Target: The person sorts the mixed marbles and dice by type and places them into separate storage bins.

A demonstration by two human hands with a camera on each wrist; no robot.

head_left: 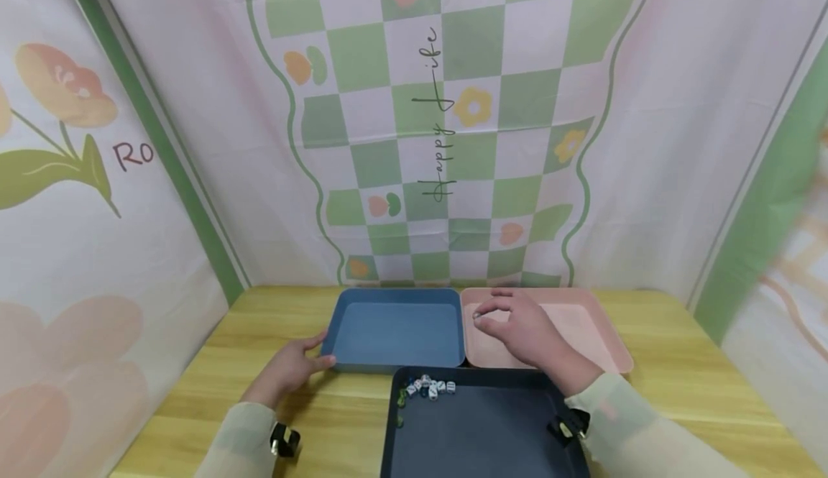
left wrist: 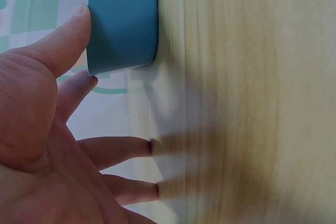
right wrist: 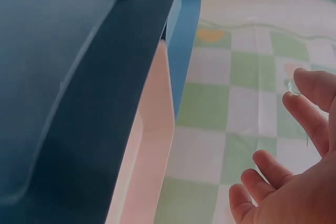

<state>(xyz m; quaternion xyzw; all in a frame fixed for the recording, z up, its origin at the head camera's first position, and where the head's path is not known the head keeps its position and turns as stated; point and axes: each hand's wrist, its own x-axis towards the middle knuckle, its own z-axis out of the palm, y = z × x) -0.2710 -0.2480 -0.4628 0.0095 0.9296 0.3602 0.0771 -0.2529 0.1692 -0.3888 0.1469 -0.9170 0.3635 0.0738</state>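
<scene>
My right hand (head_left: 520, 327) is over the left part of the pink tray (head_left: 611, 334). Between thumb and forefinger it pinches a small clear glassy bead (right wrist: 294, 86), the other fingers loosely bent. At the near left corner of the blue tray (head_left: 394, 331), my left hand (head_left: 291, 369) has its thumb and forefinger against the rim, its other fingers spread toward the table. White dice (head_left: 433, 390) lie bunched in the far left corner of the black tray (head_left: 479, 428), with small green pieces (head_left: 401, 400) beside them along the left wall.
The blue and pink trays stand side by side at the back of the wooden table (head_left: 343, 420), the black one in front. A printed curtain (head_left: 453, 140) hangs right behind the table. Each wrist wears a black strap device (head_left: 284, 440).
</scene>
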